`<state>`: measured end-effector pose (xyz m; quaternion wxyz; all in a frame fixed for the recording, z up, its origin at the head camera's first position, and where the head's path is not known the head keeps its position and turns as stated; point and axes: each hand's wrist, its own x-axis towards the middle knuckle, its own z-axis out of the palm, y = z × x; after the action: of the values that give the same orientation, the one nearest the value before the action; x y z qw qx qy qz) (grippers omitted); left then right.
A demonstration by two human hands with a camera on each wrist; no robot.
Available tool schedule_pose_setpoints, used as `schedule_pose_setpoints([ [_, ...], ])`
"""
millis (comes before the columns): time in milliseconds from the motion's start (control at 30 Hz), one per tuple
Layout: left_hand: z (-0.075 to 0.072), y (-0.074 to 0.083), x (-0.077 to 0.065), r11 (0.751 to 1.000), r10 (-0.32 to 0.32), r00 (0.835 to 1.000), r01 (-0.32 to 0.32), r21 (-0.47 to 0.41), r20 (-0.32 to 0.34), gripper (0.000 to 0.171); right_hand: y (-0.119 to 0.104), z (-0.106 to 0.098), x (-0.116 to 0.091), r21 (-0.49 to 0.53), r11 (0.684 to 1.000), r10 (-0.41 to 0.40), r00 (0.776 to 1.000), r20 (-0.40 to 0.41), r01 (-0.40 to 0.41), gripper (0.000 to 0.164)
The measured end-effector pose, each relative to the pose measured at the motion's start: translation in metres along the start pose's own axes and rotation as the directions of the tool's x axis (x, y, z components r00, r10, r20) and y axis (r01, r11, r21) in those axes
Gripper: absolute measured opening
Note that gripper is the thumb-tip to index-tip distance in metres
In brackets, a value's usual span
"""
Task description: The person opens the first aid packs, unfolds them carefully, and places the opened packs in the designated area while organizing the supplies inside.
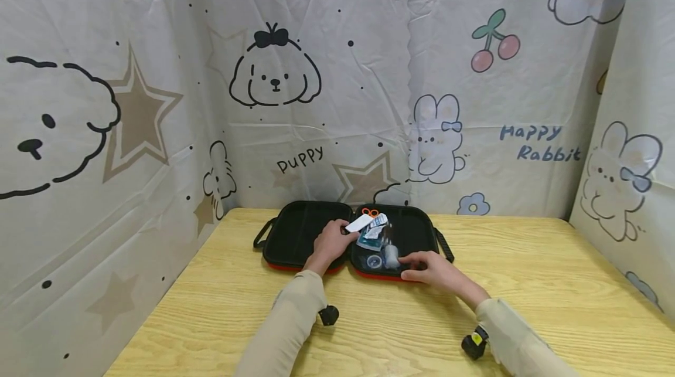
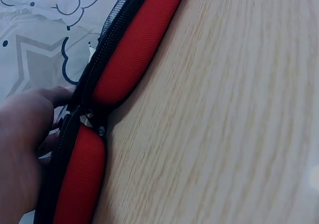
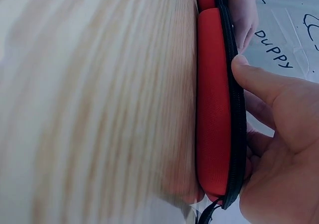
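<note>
A zippered case [image 1: 306, 248] with a red shell and black lining lies unfolded on the table. My left hand [image 1: 332, 242] reaches over its middle, pinching one end of a white packet [image 1: 360, 223] at the fingertips. My right hand [image 1: 435, 269] is at the front of the right half, thumb at the zippered rim [image 3: 232, 74] and fingers inside, the index tip beside a whitish roll [image 1: 391, 256]. Left of the roll lies a round tape roll [image 1: 374, 261]. A teal packet [image 1: 370, 242], another white packet [image 1: 377, 229] and orange-handled scissors [image 1: 370, 212] lie farther back.
The wooden table [image 1: 527, 283] extends to both sides and in front. A printed cloth [image 1: 327, 72] hangs behind and along the sides. Black handles stick out from the case, one on the left [image 1: 262, 234] and one on the right [image 1: 445, 245].
</note>
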<state>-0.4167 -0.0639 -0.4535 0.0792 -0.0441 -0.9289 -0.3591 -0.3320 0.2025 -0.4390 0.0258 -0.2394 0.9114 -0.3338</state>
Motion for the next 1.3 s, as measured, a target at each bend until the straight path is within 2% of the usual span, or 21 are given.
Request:
schedule_pose_setpoints([
  [267,-0.005,-0.002,0.000,1.000,-0.021,0.999,0.021,-0.015,-0.036,0.036,0.000,0.001,0.000,0.017,1.000,-0.001,1.000,0.000,0.001,0.042],
  [400,-0.013,-0.005,-0.002,0.997,-0.023,0.999,0.021,-0.074,-0.036,0.035,-0.001,0.002,0.000,0.016,1.000,0.009,1.000,-0.004,-0.009,0.041],
  [467,-0.019,-0.008,-0.003,0.992,-0.003,0.999,-0.001,-0.126,-0.034,0.034,-0.001,0.001,-0.001,0.016,1.000,0.012,1.000,-0.005,-0.012,0.040],
  [633,-0.039,-0.016,-0.004,0.960,0.056,0.998,-0.051,-0.274,0.009,0.034,-0.002,0.001,-0.001,0.018,1.000,0.023,1.000,-0.009,-0.023,0.039],
  [767,-0.060,-0.026,-0.008,0.939,0.082,0.995,-0.058,-0.338,0.056,0.033,-0.001,0.001,-0.002,0.014,1.000,0.014,1.000,-0.010,-0.014,0.040],
  [933,-0.087,-0.044,-0.015,0.928,0.144,0.983,-0.094,-0.360,0.113,0.038,-0.001,0.002,-0.003,0.002,1.000,0.009,1.000,-0.026,-0.009,0.038],
  [1033,-0.102,-0.054,-0.018,0.925,0.165,0.979,-0.113,-0.363,0.116,0.041,-0.002,0.002,-0.003,-0.003,1.000,0.001,0.999,-0.034,-0.002,0.038],
  [1300,-0.135,-0.080,-0.027,0.926,0.134,0.987,-0.093,-0.365,0.089,0.039,0.000,0.004,-0.002,-0.004,1.000,-0.003,1.000,-0.025,0.003,0.038],
])
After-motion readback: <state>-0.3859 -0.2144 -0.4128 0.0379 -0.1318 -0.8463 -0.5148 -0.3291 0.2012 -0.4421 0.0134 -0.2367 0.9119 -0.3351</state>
